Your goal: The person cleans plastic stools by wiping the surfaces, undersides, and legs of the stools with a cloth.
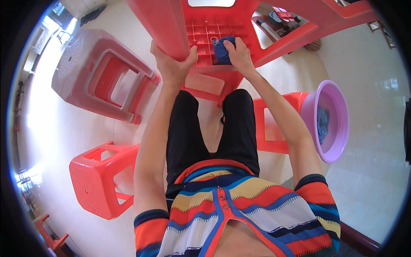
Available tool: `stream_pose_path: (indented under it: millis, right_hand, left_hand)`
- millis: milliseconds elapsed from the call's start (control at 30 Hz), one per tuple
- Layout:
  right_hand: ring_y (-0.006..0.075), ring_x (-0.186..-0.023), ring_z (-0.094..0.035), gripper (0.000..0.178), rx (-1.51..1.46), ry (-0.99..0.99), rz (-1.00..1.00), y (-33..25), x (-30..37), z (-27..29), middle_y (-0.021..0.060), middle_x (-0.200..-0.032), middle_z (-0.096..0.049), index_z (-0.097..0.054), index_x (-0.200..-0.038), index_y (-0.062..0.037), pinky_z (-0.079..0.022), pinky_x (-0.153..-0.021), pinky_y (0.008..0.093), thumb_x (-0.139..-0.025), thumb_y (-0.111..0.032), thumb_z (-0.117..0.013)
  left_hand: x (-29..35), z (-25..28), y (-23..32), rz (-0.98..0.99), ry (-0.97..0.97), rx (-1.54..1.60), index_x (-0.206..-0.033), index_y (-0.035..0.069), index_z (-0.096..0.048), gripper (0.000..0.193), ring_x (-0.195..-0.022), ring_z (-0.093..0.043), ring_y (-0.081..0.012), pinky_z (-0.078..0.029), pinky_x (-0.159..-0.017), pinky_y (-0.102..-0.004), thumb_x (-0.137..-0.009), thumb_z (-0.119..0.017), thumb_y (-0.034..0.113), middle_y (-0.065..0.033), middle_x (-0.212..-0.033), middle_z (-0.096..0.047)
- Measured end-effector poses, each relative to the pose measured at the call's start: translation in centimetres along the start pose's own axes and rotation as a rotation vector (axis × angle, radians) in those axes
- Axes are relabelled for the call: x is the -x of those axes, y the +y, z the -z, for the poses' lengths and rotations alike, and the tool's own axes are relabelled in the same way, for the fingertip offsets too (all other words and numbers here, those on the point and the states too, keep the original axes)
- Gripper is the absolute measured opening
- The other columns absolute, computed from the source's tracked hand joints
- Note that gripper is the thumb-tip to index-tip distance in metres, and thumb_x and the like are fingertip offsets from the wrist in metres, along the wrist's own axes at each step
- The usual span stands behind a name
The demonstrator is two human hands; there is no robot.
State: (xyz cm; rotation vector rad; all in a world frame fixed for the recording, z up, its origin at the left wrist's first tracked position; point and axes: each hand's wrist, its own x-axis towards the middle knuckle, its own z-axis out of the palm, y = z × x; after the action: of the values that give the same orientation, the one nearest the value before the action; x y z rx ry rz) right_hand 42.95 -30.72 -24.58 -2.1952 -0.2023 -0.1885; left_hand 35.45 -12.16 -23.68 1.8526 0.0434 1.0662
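Grips a tipped red stool by one leg, wrapping the left hand round it with thumb on one side and fingers on the other. Clutches a bunched blue rag in the right hand, pinched between thumb and fingers at the stool's ribbed underside, close to the near edge; cannot tell the pressure on the ribs. Faces the stool in black trousers and a striped top, with knees apart on its near side. Has to the stool's left a stack of stools, greyish pink over red, and, nearer the body on that side, a smaller-looking seat, also red. Has to the stool's right, likewise nearer the body, a purple basin containing dark cloth, set on another support of red plastic. Shows past the stool's right side a brown ball.
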Motion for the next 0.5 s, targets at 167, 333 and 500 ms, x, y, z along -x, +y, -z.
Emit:
stream_pose_path:
  millis: [167, 333, 500]
  right_hand:
    - [0.0387, -0.095, -0.056, 0.035, 0.074, 0.11, 0.136, -1.7, -4.8, -3.0, 0.0226, -0.096, -0.059, -0.055, -0.097, -0.0012, -0.045, -0.079, 0.0436, -0.085, -0.035, -0.055]
    - [0.0372, -0.104, -0.051, 0.029, 0.657, -0.28, 0.414, 0.2, -8.7, -7.9, 0.0032, -0.119, -0.053, -0.06, -0.107, -0.0238, -0.046, -0.08, 0.0535, -0.083, -0.039, -0.055]
    - [0.0333, -0.102, -0.052, 0.029, 0.617, -0.3, 0.46, 1.2, -7.6, -8.1, 0.0052, -0.115, -0.054, -0.063, -0.104, -0.0208, -0.048, -0.078, 0.0523, -0.082, -0.04, -0.058]
  left_hand:
    - [0.1, 0.6, -0.5, -0.076, 0.031, -0.117, -0.127, -0.001, -0.024, 0.094, -0.101, -0.049, -0.0305, -0.045, -0.083, -0.0387, -0.059, -0.082, 0.027, -0.0186, -0.114, -0.042]
    - [0.2, -0.2, -0.8, -0.049, 0.028, -0.048, -0.128, 0.0, -0.024, 0.095, -0.103, -0.049, -0.0323, -0.044, -0.084, -0.0395, -0.057, -0.083, 0.025, -0.0198, -0.114, -0.043]
    - [0.1, 0.1, -1.1, -0.112, 0.046, -0.056, -0.127, 0.0, -0.025, 0.094, -0.1, -0.051, -0.0312, -0.046, -0.08, -0.0392, -0.057, -0.083, 0.025, -0.0199, -0.113, -0.044]
